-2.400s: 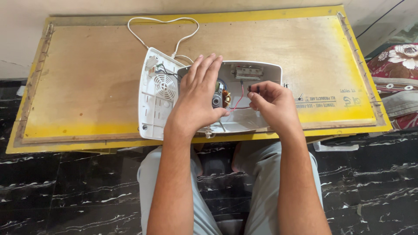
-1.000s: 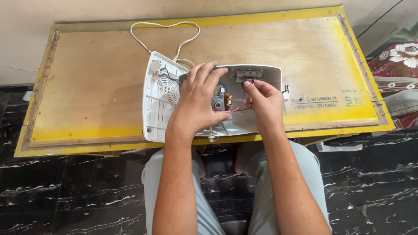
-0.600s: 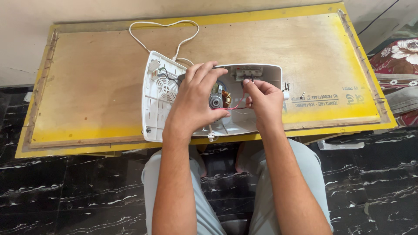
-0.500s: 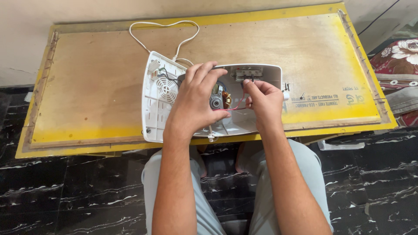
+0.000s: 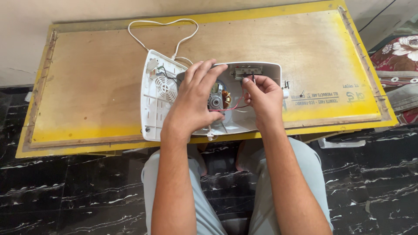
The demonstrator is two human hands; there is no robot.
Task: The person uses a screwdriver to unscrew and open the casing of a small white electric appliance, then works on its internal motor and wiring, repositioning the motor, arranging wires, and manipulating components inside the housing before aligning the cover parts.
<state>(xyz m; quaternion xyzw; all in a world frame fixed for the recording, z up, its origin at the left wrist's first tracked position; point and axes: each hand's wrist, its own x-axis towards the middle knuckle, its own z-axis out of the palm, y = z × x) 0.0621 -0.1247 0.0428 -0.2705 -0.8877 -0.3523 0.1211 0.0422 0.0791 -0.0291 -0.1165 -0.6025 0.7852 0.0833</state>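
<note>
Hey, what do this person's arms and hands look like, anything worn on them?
Both forearms are bare up to the bottom edge of the picture, with no sleeves showing. The left hand and the right hand wear no gloves, and no watch, ring or bracelet can be seen. The nails look short and unpainted. Light grey trousers cover the legs below.

Left hand (image 5: 191, 102) covering middle of opened white appliance shell (image 5: 261, 72); motor (image 5: 216, 101) half hidden behind fingers. Right hand (image 5: 261, 98) pinching something at switch block (image 5: 247, 71): too small to tell what. Red wire (image 5: 230, 107) lost under both hands. White cord (image 5: 162, 22) plug end out of sight. Floral cushion (image 5: 398, 54) cut by right edge. Both forearms and knees cut by bottom edge. Small screws or marks near right hand unclear.
</note>
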